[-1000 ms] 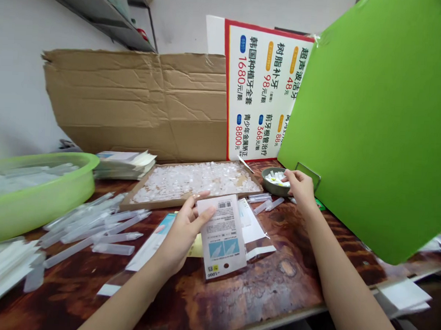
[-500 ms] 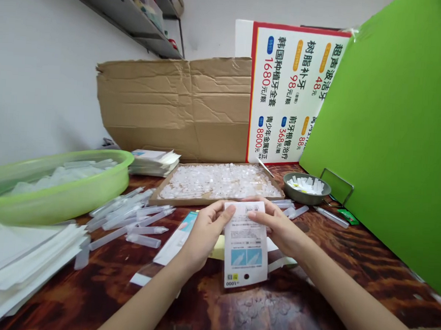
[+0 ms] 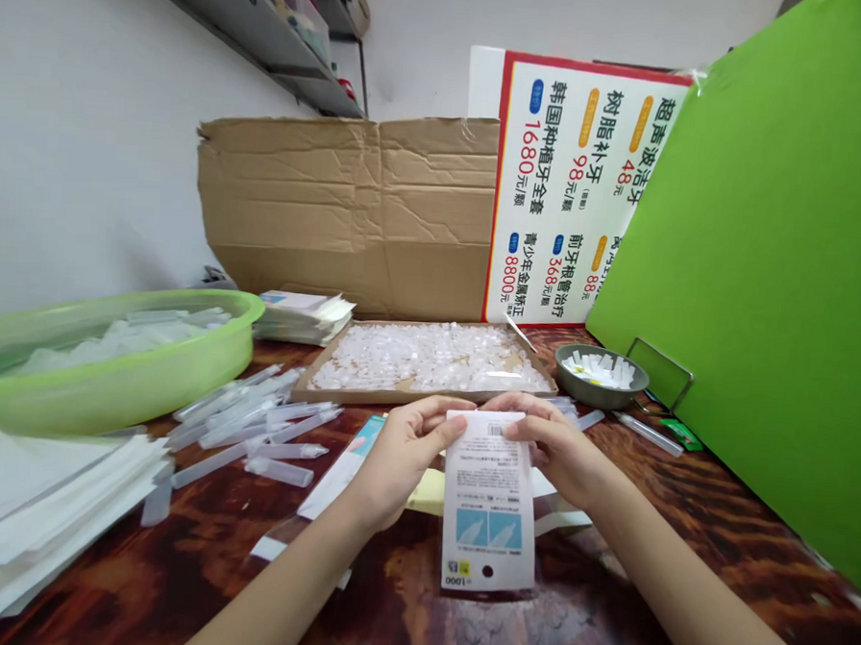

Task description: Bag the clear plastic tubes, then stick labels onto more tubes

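A white printed packaging card (image 3: 489, 504), with two blue pictures and a hole near its lower end, hangs between my two hands in what looks like a clear sleeve. My left hand (image 3: 409, 456) pinches its upper left corner, thumb in front. At the upper right corner my right hand (image 3: 558, 449) grips the card the same way, fingers behind it. Beneath and behind the hands lie a blue-and-white card (image 3: 340, 477), a yellow slip (image 3: 427, 493) and some clear film, partly hidden by the hands and the held card.
Clear plastic tubes (image 3: 252, 424) lie loose at the left, beside a green basin (image 3: 238, 336) of more pieces. White packets (image 3: 51, 534) are stacked front left. A cardboard tray (image 3: 398, 396) of small clear parts stands behind, a grey bowl (image 3: 600, 394) to its right.
The held card has shifted slightly down and to the right in view and looks more stretched out. Both hands have moved a little right, still gripping its upper corners.
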{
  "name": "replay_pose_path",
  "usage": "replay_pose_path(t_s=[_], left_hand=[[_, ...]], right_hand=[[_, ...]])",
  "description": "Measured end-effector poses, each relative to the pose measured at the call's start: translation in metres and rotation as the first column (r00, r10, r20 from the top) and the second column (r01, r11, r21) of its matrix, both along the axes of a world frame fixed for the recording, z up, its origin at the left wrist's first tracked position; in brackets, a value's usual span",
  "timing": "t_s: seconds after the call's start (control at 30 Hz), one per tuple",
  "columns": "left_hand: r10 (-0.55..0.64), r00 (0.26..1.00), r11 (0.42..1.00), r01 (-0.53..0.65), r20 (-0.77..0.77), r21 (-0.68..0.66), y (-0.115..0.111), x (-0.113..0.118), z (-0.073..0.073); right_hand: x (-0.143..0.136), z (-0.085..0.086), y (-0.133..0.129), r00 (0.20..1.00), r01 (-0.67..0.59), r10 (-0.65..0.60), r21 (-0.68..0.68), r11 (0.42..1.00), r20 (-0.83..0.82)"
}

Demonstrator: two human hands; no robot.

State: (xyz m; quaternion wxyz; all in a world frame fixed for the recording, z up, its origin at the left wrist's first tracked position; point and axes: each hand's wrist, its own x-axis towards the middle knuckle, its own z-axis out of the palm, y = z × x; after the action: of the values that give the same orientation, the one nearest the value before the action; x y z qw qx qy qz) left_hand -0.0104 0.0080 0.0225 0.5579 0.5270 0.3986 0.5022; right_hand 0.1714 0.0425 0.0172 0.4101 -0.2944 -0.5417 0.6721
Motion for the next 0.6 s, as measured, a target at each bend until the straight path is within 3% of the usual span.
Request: replay_pose_path(t_s=[0.17, 0.27, 0.43, 0.6], left_hand=[[0.050, 0.998, 0.999, -0.050, 0.027, 0.013, 0.006, -0.002, -0.002], [0.011, 1.000, 0.999, -0.012, 0.027, 0.051, 0.007, -0.004, -0.001], [-0.064, 0.996, 0.991, 0.056, 0.065, 0.125, 0.003, -0.006, 0.004], [-0.045, 0.993, 0.989, 0.028, 0.106, 0.148, 0.001, -0.007, 0.006]], right_hand=[[-0.005, -0.003, 0.005, 0.980, 0.185, -0.188, -0.050, 0.982, -0.068], [-0.005, -0.005, 0.009, 0.971, 0.209, -0.214, -0.054, 0.976, -0.106], [0.002, -0.004, 0.010, 0.970, 0.189, -0.172, 0.087, 0.978, -0.172], [0.007, -0.001, 0.005, 0.966, 0.228, -0.187, 0.247, 0.942, -0.179]])
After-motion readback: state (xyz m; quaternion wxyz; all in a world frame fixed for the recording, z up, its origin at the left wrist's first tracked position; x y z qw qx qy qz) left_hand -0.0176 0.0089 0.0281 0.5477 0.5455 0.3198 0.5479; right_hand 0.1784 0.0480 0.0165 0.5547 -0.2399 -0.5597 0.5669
